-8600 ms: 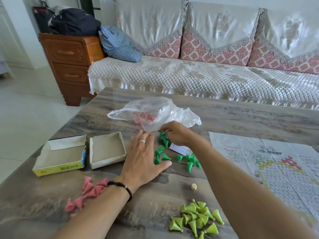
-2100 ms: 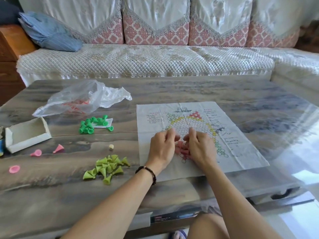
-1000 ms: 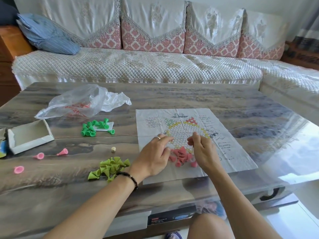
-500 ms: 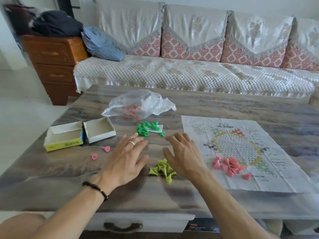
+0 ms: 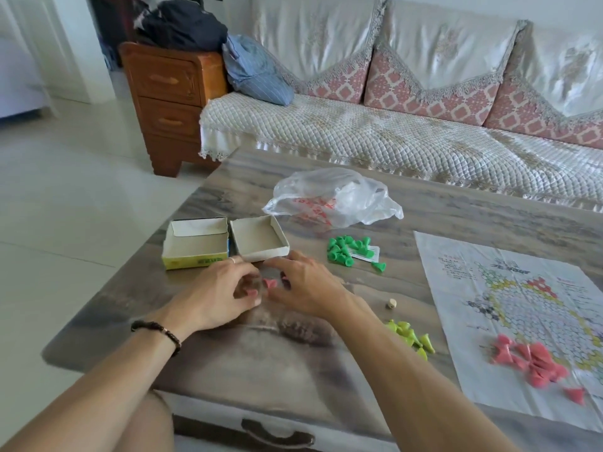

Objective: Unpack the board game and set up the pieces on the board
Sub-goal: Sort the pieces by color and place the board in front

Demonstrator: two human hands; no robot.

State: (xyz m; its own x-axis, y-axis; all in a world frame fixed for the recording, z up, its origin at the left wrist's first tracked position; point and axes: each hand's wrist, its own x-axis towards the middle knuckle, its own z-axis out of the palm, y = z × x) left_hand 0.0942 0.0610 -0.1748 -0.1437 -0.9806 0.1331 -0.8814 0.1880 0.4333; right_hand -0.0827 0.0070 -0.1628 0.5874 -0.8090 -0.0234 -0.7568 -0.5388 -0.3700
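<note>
Half a second ago both hands hovered spread over the yellow-green pieces; now they have shifted left and meet on the table just near of the two open box halves, closing in on the stray pink pieces left behind there. The left hand has its fingers curled inward, and the right hand reaches across with fingertips bent down toward the same spot. Whether either one already pinches a piece I cannot tell (a pink cone shows in the gap between them, and something pinkish sits by the left thumb).

This reads as a sweep for leftovers: most of the pink set already lies heaped, not stood up, on the near part of the paper board at the right. So the unpacking looks nearly done, while the setting-up has hardly begun.

The dark green pieces sit in a cluster on a paper slip beside the plastic bag, and a small die rests between them and the yellow-green pile, which the right forearm partly covers. The board runs off the right edge of the view, and its print is too fine to read.
</note>
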